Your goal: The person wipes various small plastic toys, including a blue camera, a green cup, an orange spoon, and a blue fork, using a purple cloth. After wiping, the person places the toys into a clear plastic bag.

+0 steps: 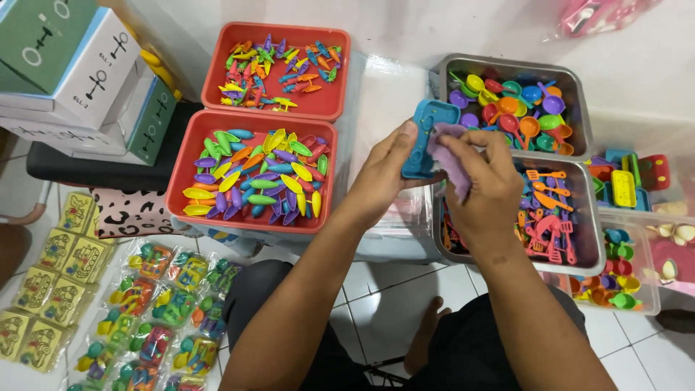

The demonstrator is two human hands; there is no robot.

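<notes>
Bright, even indoor light from overhead. Shadows soft, falling beneath the red trays (250, 217) and forearms. Mild glare on white floor tiles (384, 304). Focus sharp centrally; slight wide-angle bending at frame edges. Hands faintly motion-blurred.

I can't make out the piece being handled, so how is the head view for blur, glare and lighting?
Head view: even, soft light, no hard shadows; the left hand holding the blue tray piece and the right hand pressing a purple cloth on it are slightly motion-softened; the red trays are sharp; mild glare on the clear plastic packets at lower left; wide-angle bending at the edges.
</notes>
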